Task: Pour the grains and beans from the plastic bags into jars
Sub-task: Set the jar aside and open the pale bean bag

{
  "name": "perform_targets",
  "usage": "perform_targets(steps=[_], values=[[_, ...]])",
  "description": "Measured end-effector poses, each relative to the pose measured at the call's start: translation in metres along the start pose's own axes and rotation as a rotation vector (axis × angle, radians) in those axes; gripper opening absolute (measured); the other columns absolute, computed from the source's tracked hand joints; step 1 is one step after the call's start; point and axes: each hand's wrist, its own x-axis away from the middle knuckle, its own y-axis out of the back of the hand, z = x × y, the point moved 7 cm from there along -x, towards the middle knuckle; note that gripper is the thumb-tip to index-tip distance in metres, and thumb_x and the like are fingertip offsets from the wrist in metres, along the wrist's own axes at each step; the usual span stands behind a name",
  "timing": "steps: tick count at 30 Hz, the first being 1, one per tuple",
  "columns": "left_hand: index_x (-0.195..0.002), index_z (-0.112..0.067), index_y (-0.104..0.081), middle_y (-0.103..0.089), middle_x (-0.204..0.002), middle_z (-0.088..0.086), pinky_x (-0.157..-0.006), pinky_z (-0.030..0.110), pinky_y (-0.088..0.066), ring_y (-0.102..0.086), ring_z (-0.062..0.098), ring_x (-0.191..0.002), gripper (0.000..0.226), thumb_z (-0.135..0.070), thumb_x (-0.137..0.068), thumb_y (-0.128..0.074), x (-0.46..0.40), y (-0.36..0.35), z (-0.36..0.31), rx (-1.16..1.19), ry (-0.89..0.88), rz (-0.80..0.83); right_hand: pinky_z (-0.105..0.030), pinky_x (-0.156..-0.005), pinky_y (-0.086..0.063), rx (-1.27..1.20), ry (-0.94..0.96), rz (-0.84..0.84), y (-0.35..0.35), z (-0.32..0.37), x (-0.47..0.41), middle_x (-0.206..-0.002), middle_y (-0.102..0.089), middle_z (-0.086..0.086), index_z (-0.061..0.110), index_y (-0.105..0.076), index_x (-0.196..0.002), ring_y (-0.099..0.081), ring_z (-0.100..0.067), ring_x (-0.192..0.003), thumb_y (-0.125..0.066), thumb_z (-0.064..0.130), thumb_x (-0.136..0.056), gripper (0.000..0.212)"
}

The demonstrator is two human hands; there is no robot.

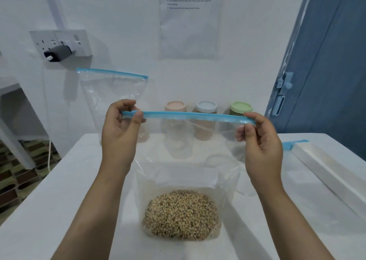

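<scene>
Zip-lock bag (198, 141) of beans (182, 215) stands near front edge of white table (49, 190). Left hand (118, 127) and right hand (259, 139) pinch blue zip strip (190, 115) ends, fingers curled. Film soft, slippery; load bottom-heavy, so grip near strip. Seal probably still closed. Three lidded jars (206, 119) at back edge.

We are looking at a clear plastic bag (178, 180) standing upright on the white table, its blue zip strip (190, 115) stretched level, pale beans (181, 214) heaped at its bottom. Behind it 3 jars are standing in a row: pink lid (175, 105), grey-blue lid (206, 107), green lid (241, 107). A 2nd bag (112, 93) is leaning against the wall.
</scene>
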Motion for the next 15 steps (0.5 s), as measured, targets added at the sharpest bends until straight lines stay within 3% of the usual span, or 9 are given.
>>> perform_targets(steps=[5, 11, 15], values=[[-0.103, -0.028, -0.052, -0.057, -0.098, -0.016, -0.096, 0.036, -0.052, -0.063, 0.01, -0.084, 0.016, -0.012, -0.101, -0.055, 0.004, 0.004, 0.004, -0.021, -0.038, -0.047, -0.02, -0.077, -0.051, 0.0, -0.02, -0.029, -0.003, -0.002, 0.003, -0.081, -0.068, 0.011, 0.018, -0.061, -0.117, -0.062, -0.007, -0.076, -0.045, 0.004, -0.104, 0.025], [-0.119, -0.028, -0.055, -0.058, -0.106, -0.003, -0.081, 0.022, -0.056, -0.064, 0.009, -0.085, 0.028, -0.007, -0.1, -0.053, 0.017, 0.007, 0.022, 0.012, 0.039, -0.045, -0.027, -0.078, -0.054, 0.01, -0.041, -0.033, -0.003, -0.004, 0.002, -0.082, -0.067, 0.007, 0.02, -0.062, -0.118, -0.062, -0.01, -0.077, -0.045, 0.006, -0.105, 0.025], [-0.121, -0.025, -0.057, -0.06, -0.094, -0.015, -0.077, 0.02, -0.056, -0.061, 0.005, -0.075, 0.031, -0.003, -0.099, -0.055, 0.012, 0.02, 0.029, 0.021, 0.051, -0.142, -0.035, -0.08, -0.055, -0.009, -0.026, 0.011, -0.019, 0.001, 0.002, -0.088, -0.067, 0.003, 0.017, -0.062, -0.119, -0.064, -0.013, -0.079, -0.047, 0.006, -0.104, 0.024]])
